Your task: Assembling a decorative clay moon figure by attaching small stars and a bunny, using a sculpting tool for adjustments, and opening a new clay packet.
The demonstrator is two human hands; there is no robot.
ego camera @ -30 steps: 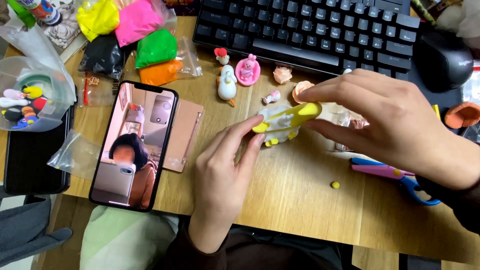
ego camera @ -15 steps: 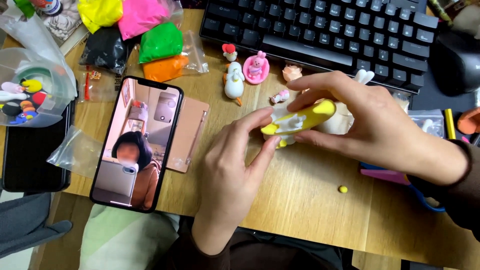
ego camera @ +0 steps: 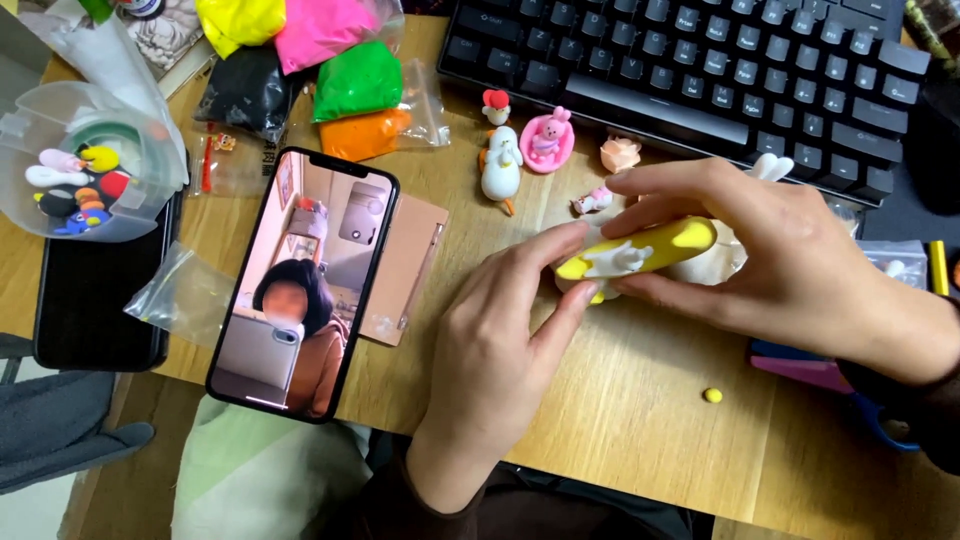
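So right now we've got the yellow clay strip (ego camera: 640, 250) pinched from both ends over the wooden desk (ego camera: 620, 420), just in front of the black keyboard (ego camera: 700, 70). Our left hand (ego camera: 495, 360) has its fingers pressed together, with the tips on the strip's left end, and our right hand (ego camera: 780, 255) pinches the other end between thumb and fingers, curled over a pale figurine (ego camera: 705, 262) underneath. The biggest risk, we'd say, is squeezing too hard: that strip looks soft, so the pinch could dent it or smear the little white bit stuck on it. Pulling the ends apart might stretch or tear it. The row of tiny figures sits close too, the white duck (ego camera: 500, 168), the pink bunny figure (ego camera: 548, 143) and the small one (ego camera: 592, 201), so a wrist swing could knock them over. The little yellow ball (ego camera: 712, 395) lies loose on the desk and could roll off or get squashed under a sleeve. Compared to a second ago, the grip looks pretty much the same on both ends, but everything sits further right and a bit lower in view, the phone (ego camera: 300, 285) included, so mostly our head moved. The blue and pink scissors are now mostly hidden under the right wrist.
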